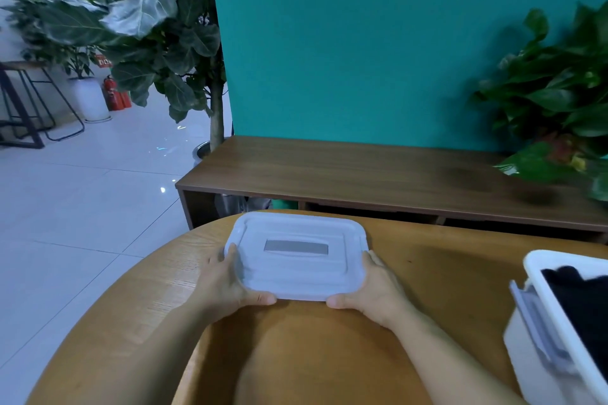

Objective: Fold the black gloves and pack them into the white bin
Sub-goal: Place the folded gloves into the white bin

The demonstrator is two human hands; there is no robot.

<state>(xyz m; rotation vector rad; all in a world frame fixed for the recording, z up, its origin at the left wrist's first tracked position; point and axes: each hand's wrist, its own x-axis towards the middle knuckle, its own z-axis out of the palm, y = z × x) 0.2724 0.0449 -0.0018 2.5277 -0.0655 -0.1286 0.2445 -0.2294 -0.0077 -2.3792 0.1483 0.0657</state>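
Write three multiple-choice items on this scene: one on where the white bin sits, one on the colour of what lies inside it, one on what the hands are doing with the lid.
1. Where is the white bin?
A. at the right edge of the round table
B. on the dark bench
C. on the floor

2. What colour are the gloves in the bin?
A. white
B. black
C. green

3. How is the lid held?
A. by the left hand alone
B. by nobody
C. by both hands at its ends

Answers:
1 A: it stands on the round table at far right.
2 B: dark fabric fills its opening.
3 C: the left hand and the right hand grip opposite ends.
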